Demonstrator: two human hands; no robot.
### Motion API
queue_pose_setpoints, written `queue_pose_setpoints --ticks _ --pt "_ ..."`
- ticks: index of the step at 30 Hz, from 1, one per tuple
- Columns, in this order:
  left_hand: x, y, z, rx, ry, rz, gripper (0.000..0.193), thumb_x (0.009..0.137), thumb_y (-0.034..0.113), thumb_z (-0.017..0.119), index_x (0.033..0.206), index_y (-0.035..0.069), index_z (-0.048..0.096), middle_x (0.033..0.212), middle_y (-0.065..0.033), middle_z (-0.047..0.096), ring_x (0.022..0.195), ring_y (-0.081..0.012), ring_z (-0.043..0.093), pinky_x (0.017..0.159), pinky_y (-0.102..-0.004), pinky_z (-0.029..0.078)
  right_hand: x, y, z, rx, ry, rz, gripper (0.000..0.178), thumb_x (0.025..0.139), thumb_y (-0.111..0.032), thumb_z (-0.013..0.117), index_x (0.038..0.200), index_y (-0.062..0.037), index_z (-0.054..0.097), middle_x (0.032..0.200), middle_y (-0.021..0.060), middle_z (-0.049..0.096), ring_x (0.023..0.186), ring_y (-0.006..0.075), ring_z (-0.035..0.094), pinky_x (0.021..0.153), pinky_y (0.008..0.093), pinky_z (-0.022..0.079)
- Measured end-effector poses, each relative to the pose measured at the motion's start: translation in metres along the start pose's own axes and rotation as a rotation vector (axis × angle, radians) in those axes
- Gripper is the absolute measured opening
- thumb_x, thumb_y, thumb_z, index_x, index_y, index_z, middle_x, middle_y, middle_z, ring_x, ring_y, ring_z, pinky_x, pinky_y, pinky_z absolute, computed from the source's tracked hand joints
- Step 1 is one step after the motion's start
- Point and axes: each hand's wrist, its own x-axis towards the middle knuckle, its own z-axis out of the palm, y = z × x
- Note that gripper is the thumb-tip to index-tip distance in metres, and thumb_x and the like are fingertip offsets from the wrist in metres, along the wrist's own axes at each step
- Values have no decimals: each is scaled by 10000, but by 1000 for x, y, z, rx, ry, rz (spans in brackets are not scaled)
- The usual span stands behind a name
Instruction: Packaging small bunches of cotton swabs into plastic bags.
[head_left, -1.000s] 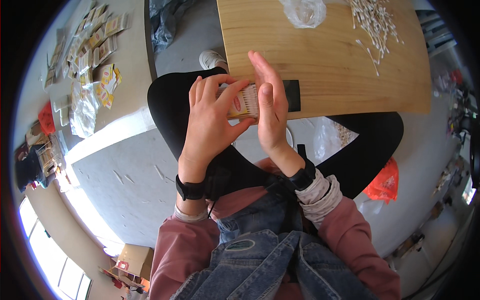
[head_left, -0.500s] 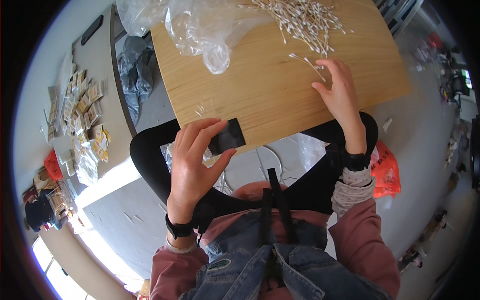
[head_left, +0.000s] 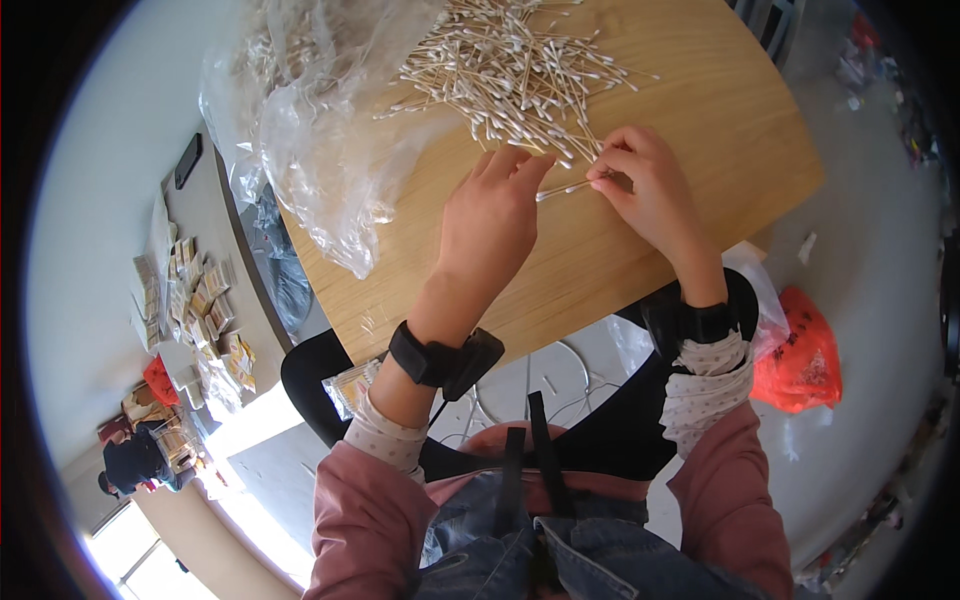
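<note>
My R hand [head_left: 648,195] pinches 1 or 2 swabs [head_left: 562,191], can't tell which, by the near edge of 1 pile [head_left: 515,75] too big to count, w/ my L hand [head_left: 487,215] beside, fingers bent, grip unclear, & 1 clear bag [head_left: 320,150] left on 1 table [head_left: 730,140].

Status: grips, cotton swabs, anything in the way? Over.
Right grip pinching at least one slim white-tipped cotton swab; left grip beside it, contents unclear. Loose swab pile just beyond. Crumpled transparent plastic bag left of pile, clear of grips.
</note>
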Motion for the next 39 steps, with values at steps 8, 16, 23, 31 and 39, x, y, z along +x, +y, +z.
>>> queue_pose_setpoints --ticks 8,16,23,31,39 --pt "38 -1 39 197 68 58 340 802 16 582 1127 92 651 984 -77 582 949 -278 590 758 -385 523 8 12 10 135 185 -7 234 722 -26 734 938 -53 649 962 95 625 941 295 571 832 393 471" --pt "-20 4 31 76 113 -65 318 796 17 670 1112 49 664 949 -71 588 892 -263 591 688 -384 505 -7 18 6 166 73 -51 106 753 14 683 803 -33 601 826 70 604 832 292 565 746 390 465" --pt "-88 15 21 59 216 -188 347 790 -23 687 1132 38 676 973 -87 602 862 -259 576 702 -361 507 -15 -11 20 169 16 -185 104 761 11 677 808 -41 600 820 64 601 826 275 568 730 375 470" --pt "-117 15 -7 -163 204 -291 371 826 -60 640 1187 24 646 1071 -128 632 954 -288 612 805 -333 509 -10 -35 44 156 -1 -216 99 781 -5 682 827 -49 607 836 48 601 852 263 582 744 368 476" --pt "-113 -14 -39 -190 272 -412 394 824 -48 639 1202 64 647 1217 -99 621 1126 -255 585 954 -358 461 -4 -43 54 74 71 -264 133 761 -15 700 859 -53 616 853 54 593 858 270 584 747 379 477"
